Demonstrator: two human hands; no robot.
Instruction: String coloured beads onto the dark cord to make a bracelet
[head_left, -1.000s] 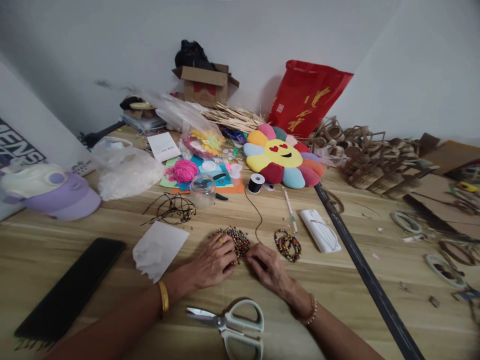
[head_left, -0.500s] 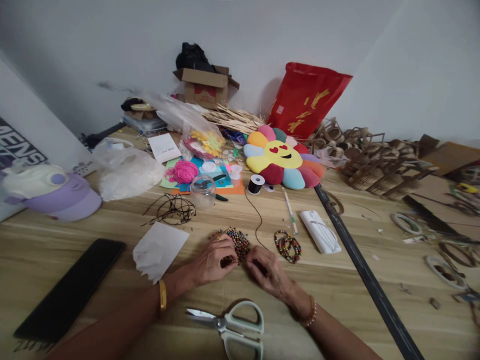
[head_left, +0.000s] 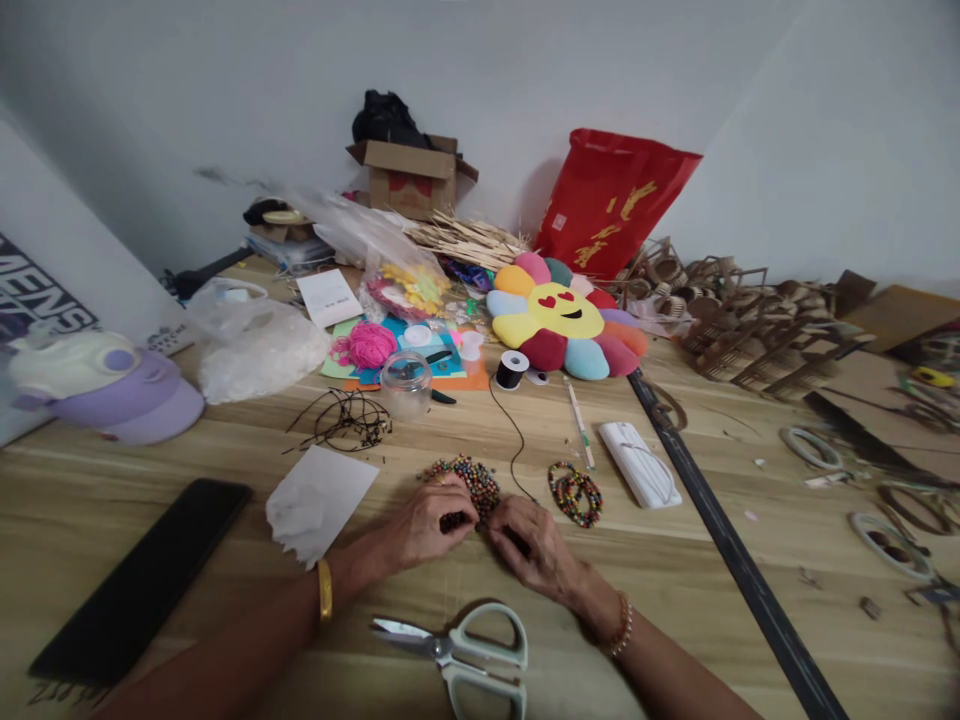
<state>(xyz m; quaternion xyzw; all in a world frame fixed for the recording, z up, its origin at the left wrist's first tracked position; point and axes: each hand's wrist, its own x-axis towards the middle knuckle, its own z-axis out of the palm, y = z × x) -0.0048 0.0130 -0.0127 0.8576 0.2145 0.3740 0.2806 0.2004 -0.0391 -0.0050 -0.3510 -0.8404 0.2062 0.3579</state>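
Nearest us: scissors, blades parted, lying on the table and touched by neither hand. No cut under way.

Left hand: against the near-left side of the loose beads, fingers curled, thumb close to the fingertips. Right hand: just beside the pile's right edge, thumb and forefinger drawn close. We can't tell if either is gripping a bead or has let go; the beads are too small at this range and the fingers hide the contact.

The pile sits in front of and between the hands, on bare wood. Black cord runs from the spool down to the right hand and goes out of sight behind it. Whether we're pinching its end, can't tell.

Status: strung beads lie coiled right of the pile, so that portion looks done. We count no loops; they overlap. Left: pile is sizeable, and the visible cord carries no beads. Cord is uncut at the spool, as far as we see. Our read: early on this length.

Farther: cord tangle, clear jar, then the flower cushion behind the spool. None of these in use.
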